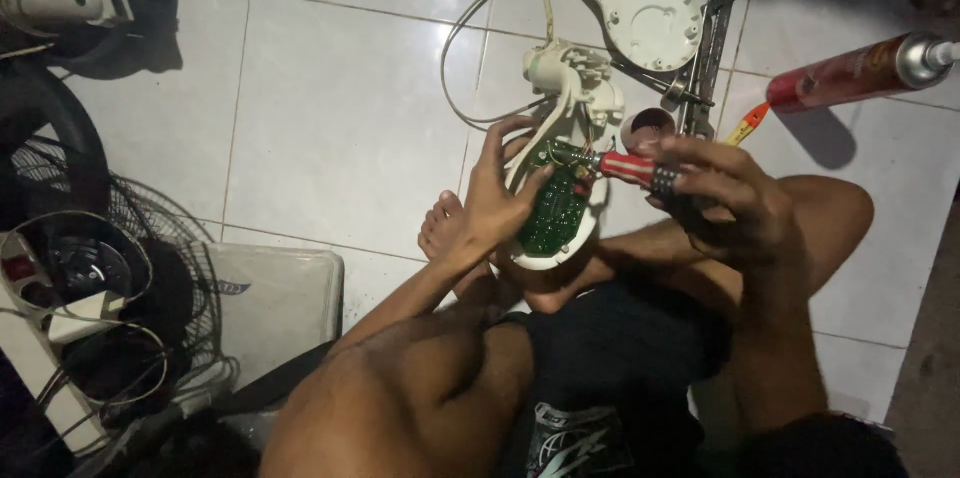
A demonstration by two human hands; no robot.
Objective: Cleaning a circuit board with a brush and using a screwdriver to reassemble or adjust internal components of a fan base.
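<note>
right hand (725, 193) is gripping a red-and-white-handled screwdriver (615, 166) | shaft is pointing left from it onto the green oval circuit board (556, 210) | left hand (500, 193) is clasping the board's white plastic housing (560, 138), nearer it | on tiled floor (340, 108)

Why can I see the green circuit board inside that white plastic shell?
It's open: the white plastic cover lies apart on the floor, leaving the green circuit board bare.
</note>
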